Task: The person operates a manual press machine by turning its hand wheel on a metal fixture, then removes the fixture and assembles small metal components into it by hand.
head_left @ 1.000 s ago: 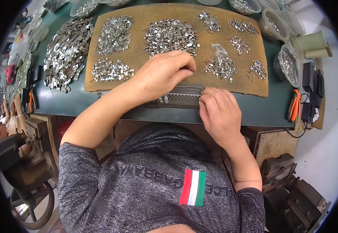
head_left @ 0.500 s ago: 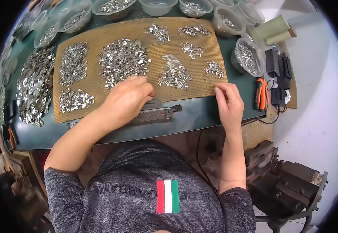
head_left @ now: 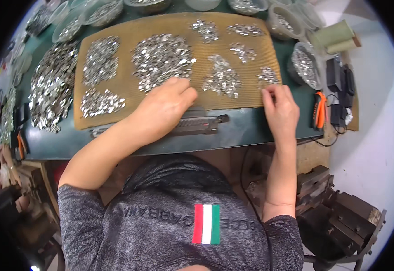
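My left hand point(head_left: 166, 107) is closed, its fingers curled down over a narrow dark metal fixture point(head_left: 196, 125) with a ridged strip; whatever the fingertips hold is hidden. Just beyond it lies the large heap of small shiny metal pieces point(head_left: 163, 58) on a tan ribbed mat point(head_left: 129, 106). My right hand point(head_left: 283, 108) is at the mat's right corner, thumb and index finger drawn together beside a small pile of metal bits point(head_left: 267, 74). Anything in that pinch is too small to make out. A heap of thin, pin-like pieces point(head_left: 223, 79) lies between the hands.
Plastic tubs of metal parts line the far edge, and another tub point(head_left: 304, 67) stands at the right. Orange-handled pliers point(head_left: 319, 110) lie near black power adapters point(head_left: 337, 77). A big heap of flat shiny links point(head_left: 52, 90) covers the green table's point(head_left: 151, 147) left side.
The whole view has shifted, so the table sits further right and higher. My right hand has come closer to the small pile, with its fingertips nearer together. My left hand stays over the fixture.
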Motion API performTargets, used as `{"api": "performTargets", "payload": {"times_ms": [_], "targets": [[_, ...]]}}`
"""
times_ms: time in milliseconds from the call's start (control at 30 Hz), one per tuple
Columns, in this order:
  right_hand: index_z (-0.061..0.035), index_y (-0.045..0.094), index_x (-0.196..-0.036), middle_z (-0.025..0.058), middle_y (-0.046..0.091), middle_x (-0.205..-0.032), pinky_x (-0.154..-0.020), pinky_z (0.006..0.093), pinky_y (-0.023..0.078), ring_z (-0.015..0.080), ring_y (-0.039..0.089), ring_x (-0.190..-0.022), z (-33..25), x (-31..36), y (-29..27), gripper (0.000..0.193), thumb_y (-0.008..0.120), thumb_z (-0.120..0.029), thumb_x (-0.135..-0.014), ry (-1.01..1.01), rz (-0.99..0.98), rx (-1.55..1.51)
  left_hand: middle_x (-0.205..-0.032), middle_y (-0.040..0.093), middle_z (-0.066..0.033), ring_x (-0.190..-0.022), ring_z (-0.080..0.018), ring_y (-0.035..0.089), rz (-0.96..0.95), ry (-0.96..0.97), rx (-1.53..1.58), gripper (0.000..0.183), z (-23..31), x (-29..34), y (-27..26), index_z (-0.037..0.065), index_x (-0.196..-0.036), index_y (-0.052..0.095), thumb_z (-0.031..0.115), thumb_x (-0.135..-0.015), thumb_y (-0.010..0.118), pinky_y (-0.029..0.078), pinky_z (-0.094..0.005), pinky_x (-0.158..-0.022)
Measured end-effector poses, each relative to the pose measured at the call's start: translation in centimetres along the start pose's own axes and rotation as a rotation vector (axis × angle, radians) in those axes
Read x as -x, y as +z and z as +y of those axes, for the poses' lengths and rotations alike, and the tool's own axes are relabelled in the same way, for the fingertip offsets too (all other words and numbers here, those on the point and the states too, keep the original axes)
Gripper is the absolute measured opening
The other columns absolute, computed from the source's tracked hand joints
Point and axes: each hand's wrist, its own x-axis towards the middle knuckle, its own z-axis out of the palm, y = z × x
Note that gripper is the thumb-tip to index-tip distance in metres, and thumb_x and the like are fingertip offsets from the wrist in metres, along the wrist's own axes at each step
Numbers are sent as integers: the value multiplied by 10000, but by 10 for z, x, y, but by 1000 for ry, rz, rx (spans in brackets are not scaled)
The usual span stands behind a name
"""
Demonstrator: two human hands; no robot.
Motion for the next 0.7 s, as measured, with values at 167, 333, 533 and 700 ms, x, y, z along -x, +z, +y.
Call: {"api": "performTargets", "payload": {"times_ms": [167,333,533,700], "targets": [[-89,691,-917,56,685,-898,-666,398,538,275,694,-737,3,-2,-3,129,744,-202,-950,29,-49,-31,-958,621,-120,-954,-331,617,110,18,63,99,12,8,-2,35,-982,661,71,-907,716,521,-430,-801],[-90,693,-942,48,692,-906,-675,385,533,246,691,-740,0,-8,-5,114,741,-193,-957,114,-142,-59,-993,622,-86,-977,-312,608,163,15,170,186,28,26,6,57,-982,665,72,-849,795,509,-418,-830],[-101,709,-999,50,693,-926,-694,385,535,276,684,-770,1,-5,-3,75,720,-171,-973,38,-111,-65,-1021,632,-75,-1022,-302,618,200,15,93,176,34,33,16,69,-998,678,78,-860,787,497,-434,-882],[-96,712,-1010,58,711,-969,-701,383,541,293,697,-787,4,-5,-8,68,713,-151,-970,5,-136,-121,-1022,643,-77,-1026,-301,622,151,36,127,182,29,36,10,66,-1024,689,86,-868,781,498,-426,-877]]}}
